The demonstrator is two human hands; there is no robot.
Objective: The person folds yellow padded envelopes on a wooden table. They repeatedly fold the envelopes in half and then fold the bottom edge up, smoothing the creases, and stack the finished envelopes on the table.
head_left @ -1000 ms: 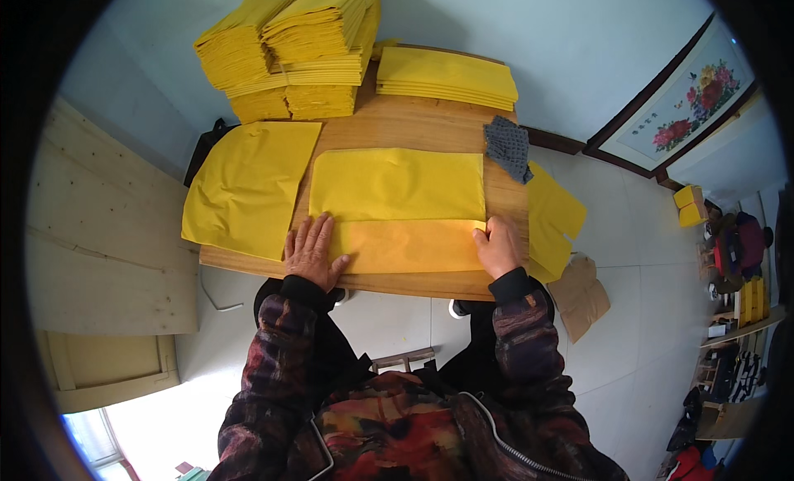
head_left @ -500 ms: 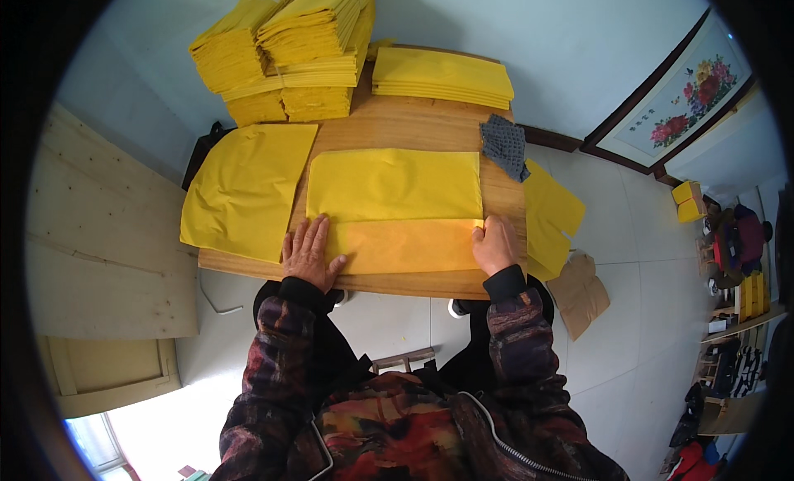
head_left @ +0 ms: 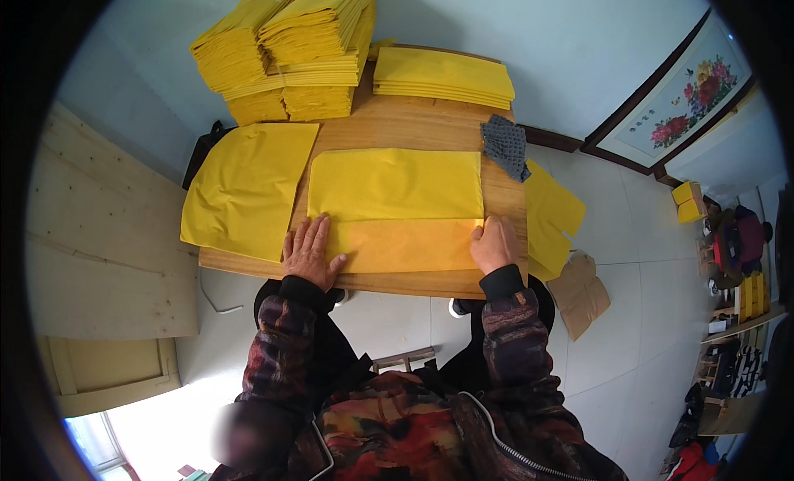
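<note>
A folded yellow paper sheet (head_left: pixel 397 183) lies in front of me on the wooden table, with a more orange folded strip (head_left: pixel 405 246) along its near side. My left hand (head_left: pixel 309 251) rests flat on the sheet's left end, fingers stretched out and thumb apart. At the right end of the crease, my right hand (head_left: pixel 495 245) is closed, its fingers curled at the sheet's edge. To the left of my left hand, a wrinkled yellow sheet (head_left: pixel 244 187) overhangs the table's left side.
Tied yellow bundles (head_left: pixel 310 34) are piled at the table's far left. A folded yellow stack (head_left: pixel 442 76) lies at the back, a grey knitted cloth (head_left: pixel 504 146) at the right edge. Beyond the table's right edge are a yellow sheet (head_left: pixel 552 216) and brown paper (head_left: pixel 581 295).
My right hand has shifted very slightly left along the sheet's right end. My left hand and the sheet stay as they were.
</note>
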